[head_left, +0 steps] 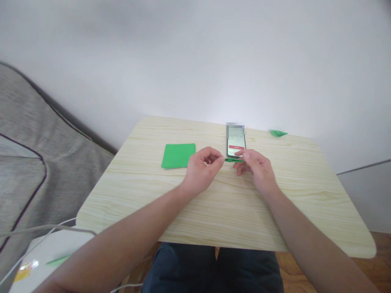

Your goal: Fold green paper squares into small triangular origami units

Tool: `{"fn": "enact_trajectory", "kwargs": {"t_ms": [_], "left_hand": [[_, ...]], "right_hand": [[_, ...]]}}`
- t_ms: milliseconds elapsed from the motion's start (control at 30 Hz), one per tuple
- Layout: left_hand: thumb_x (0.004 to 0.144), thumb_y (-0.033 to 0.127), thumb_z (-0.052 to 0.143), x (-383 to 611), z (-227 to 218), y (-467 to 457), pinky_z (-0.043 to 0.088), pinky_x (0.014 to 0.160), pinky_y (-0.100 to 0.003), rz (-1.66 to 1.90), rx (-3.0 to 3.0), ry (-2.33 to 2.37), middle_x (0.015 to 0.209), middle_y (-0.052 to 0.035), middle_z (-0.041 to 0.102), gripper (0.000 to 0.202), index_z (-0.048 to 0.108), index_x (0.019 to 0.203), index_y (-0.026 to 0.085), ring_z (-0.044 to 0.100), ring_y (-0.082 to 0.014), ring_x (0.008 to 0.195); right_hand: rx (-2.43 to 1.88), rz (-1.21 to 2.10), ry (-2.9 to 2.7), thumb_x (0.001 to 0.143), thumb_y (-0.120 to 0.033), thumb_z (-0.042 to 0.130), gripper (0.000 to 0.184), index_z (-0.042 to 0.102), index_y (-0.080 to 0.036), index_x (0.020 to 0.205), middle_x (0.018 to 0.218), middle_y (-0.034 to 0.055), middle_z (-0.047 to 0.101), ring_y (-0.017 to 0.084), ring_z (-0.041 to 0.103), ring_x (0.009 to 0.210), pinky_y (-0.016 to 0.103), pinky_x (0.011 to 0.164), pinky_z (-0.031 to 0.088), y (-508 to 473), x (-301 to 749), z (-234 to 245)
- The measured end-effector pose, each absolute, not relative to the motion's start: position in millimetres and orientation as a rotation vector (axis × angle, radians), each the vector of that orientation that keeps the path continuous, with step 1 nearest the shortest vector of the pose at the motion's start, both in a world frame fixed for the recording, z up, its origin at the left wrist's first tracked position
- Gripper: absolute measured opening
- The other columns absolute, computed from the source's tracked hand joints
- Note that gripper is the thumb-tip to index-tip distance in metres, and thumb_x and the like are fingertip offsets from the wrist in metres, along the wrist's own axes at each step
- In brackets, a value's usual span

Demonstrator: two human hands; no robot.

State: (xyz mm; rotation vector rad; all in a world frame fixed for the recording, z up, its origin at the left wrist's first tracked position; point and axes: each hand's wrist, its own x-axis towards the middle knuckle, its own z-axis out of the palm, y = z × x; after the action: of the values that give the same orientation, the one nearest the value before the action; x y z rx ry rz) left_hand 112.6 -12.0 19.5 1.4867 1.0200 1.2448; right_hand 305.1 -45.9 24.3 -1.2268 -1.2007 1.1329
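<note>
A narrow strip of folded green paper (231,160) spans the gap between my two hands, just above the table. My left hand (204,165) pinches its left end between thumb and forefinger. At the other end, my right hand (257,166) has its thumb and forefinger on the paper, with the other fingers curled below. Left of my left hand lies a stack of square green paper sheets (179,155). Right behind the folded paper is a phone (236,142) with a lit screen, its top part blurred out.
On the pale wooden table (305,195), a folded green paper piece (277,133) lies by the white wall at the back right. A grey padded surface (55,171) borders the left side. Cables (49,227) cross a white surface at the lower left.
</note>
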Motion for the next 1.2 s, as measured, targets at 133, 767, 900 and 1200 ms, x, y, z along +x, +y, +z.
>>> {"fn": "enact_trajectory", "kwargs": {"t_ms": [133, 767, 900, 1200], "left_hand": [[0.080, 0.027, 0.074, 113.7, 18.4, -10.2, 0.041, 0.059, -0.025, 1.209, 1.402, 0.987, 0.067, 0.0014, 0.063, 0.012, 0.068, 0.077, 0.018, 0.053, -0.0114, 0.062], [0.082, 0.022, 0.066, 112.2, 9.4, -12.1, 0.041, 0.081, -0.038, 0.832, 2.162, 1.238, 0.067, 0.0007, 0.066, 0.009, 0.073, 0.087, 0.026, 0.060, -0.0212, 0.077], [0.082, 0.021, 0.065, 112.1, 8.6, -13.0, 0.039, 0.084, -0.041, 0.776, 2.197, 1.202, 0.069, 0.0002, 0.068, 0.011, 0.073, 0.088, 0.027, 0.061, -0.0236, 0.083], [0.084, 0.020, 0.064, 111.0, 9.7, -12.9, 0.037, 0.084, -0.040, 0.738, 2.254, 1.136, 0.072, 0.0011, 0.069, 0.022, 0.075, 0.099, 0.031, 0.060, -0.0242, 0.084]], "right_hand": [[-1.255, 1.050, -1.331, 0.086, -0.043, 0.076, 0.027, 0.073, -0.023, 0.104, 0.078, 0.0024, 0.071, 0.017, 0.063, 0.068, 0.032, 0.066, 0.053, -49.1, 303.2, 22.4], [-1.722, 0.648, -1.880, 0.087, -0.031, 0.064, 0.016, 0.072, -0.023, 0.076, 0.060, -0.0013, 0.064, 0.015, 0.053, 0.054, 0.029, 0.053, 0.033, -46.9, 312.0, 21.7], [-1.746, 0.586, -1.946, 0.087, -0.036, 0.066, 0.017, 0.073, -0.024, 0.076, 0.058, -0.0012, 0.062, 0.014, 0.050, 0.051, 0.029, 0.052, 0.030, -46.5, 313.5, 22.2], [-1.740, 0.592, -1.936, 0.083, -0.032, 0.071, 0.007, 0.070, -0.025, 0.080, 0.064, -0.0019, 0.063, 0.015, 0.053, 0.057, 0.029, 0.055, 0.032, -47.0, 310.1, 20.0]]}}
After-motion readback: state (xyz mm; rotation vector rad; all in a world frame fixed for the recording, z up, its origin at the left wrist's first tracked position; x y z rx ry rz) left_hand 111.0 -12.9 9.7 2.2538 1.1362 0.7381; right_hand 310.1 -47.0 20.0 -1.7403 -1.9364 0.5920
